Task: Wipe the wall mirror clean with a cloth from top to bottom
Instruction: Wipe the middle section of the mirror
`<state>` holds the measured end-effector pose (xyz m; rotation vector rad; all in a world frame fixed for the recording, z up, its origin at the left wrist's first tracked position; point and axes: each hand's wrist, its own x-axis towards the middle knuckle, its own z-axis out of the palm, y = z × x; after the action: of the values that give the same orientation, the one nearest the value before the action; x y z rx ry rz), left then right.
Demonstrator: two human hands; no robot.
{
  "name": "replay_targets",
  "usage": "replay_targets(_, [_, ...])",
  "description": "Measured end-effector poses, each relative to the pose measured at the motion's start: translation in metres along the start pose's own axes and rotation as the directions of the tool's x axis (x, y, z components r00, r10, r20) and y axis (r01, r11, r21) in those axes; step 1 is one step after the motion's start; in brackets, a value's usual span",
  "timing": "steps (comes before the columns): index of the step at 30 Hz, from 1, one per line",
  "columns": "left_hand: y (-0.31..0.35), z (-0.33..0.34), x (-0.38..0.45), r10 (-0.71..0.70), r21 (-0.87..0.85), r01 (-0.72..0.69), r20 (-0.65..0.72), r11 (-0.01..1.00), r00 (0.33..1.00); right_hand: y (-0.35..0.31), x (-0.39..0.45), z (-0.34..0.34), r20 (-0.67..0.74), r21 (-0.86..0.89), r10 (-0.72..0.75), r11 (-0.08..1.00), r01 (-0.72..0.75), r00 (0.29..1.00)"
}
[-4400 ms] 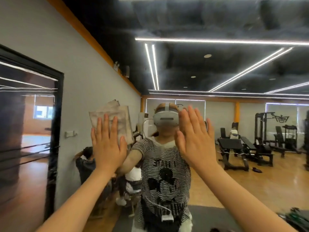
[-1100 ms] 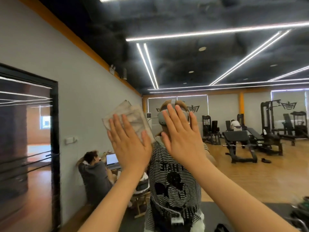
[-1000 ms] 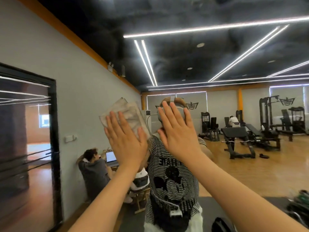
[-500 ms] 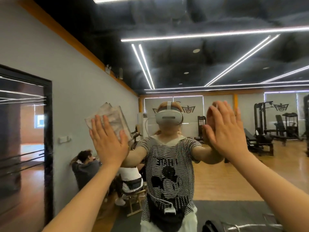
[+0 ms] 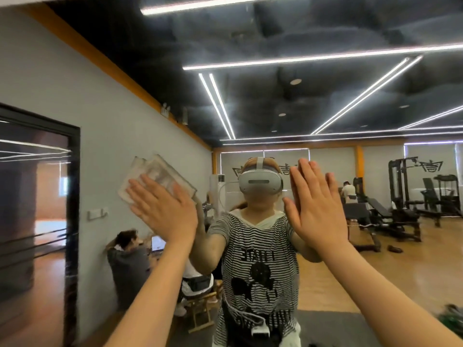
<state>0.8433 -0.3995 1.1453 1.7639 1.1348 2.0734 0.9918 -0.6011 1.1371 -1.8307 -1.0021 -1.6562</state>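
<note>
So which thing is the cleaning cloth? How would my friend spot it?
Start at the big wall mirror filling the view, then find the left hand pressed flat on the glass. The cloth sticks out above its fingers: a pale, grubby folded square, the only soft thing on the mirror.

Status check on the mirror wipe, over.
Left hand flat, pressing cloth against wall mirror. Right hand open, flat on the glass, no cloth. Nothing blocking the mirror below.

wall mirror [image 5: 325,101] carries cloth [image 5: 155,176] pressed flat on glass; right hand [image 5: 314,209] flat on it too.
</note>
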Motion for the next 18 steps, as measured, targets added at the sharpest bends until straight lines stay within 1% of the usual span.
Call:
replay_targets(2, [0.021,0.006,-0.017,0.149,0.035,-0.15,0.012,0.988,0.989,0.001,-0.001,0.001,-0.006,-0.002,-0.004,1.0,0.004,1.0])
replay_targets(3, [0.026,0.008,-0.025,0.25,0.052,-0.252,0.034,0.966,0.968,0.002,-0.001,0.001,-0.009,-0.001,-0.008,1.0,0.008,1.0])
replay_targets(4, [0.027,0.009,-0.031,0.355,0.068,-0.359,0.07,0.931,0.932,0.002,-0.001,0.001,-0.012,-0.001,-0.011,1.0,0.011,1.0])
replay_targets(6, [0.016,0.007,-0.029,0.554,0.09,-0.568,0.146,0.818,0.82,0.003,-0.001,0.0,-0.015,0.004,-0.012,1.0,0.012,1.0])
replay_targets(8, [-0.003,0.003,-0.013,0.701,0.097,-0.729,0.212,0.678,0.681,0.003,-0.001,-0.001,-0.011,0.013,-0.01,1.0,0.01,1.0])
replay_targets(9, [-0.013,0.0,-0.002,0.738,0.103,-0.771,0.235,0.629,0.633,0.003,-0.001,-0.002,-0.008,0.019,-0.012,1.0,0.012,1.0])
replay_targets(10, [-0.023,-0.003,0.01,0.741,0.112,-0.779,0.251,0.617,0.623,0.003,-0.001,-0.002,-0.006,0.025,-0.012,1.0,0.012,1.0])
replay_targets(11, [-0.031,-0.007,0.021,0.709,0.123,-0.75,0.256,0.65,0.657,0.003,-0.001,-0.003,-0.004,0.028,-0.011,1.0,0.012,1.0])
replay_targets(13, [-0.047,-0.015,0.041,0.567,0.135,-0.605,0.241,0.784,0.788,0.003,-0.001,-0.003,-0.001,0.028,-0.008,1.0,0.008,1.0])
replay_targets(14, [-0.052,-0.018,0.048,0.487,0.13,-0.522,0.229,0.843,0.843,0.003,-0.001,-0.002,0.0,0.028,-0.005,1.0,0.005,1.0])
replay_targets(15, [-0.054,-0.021,0.052,0.424,0.122,-0.455,0.212,0.882,0.88,0.002,-0.001,-0.002,0.0,0.029,-0.001,1.0,0.001,1.0])
replay_targets(16, [-0.054,-0.022,0.052,0.383,0.113,-0.407,0.188,0.906,0.904,0.002,-0.001,-0.001,-0.002,0.029,0.003,1.0,-0.003,1.0])
replay_targets(18, [-0.045,-0.017,0.047,0.322,0.09,-0.335,0.136,0.938,0.937,0.001,-0.001,-0.001,-0.012,0.021,0.009,1.0,-0.009,1.0])
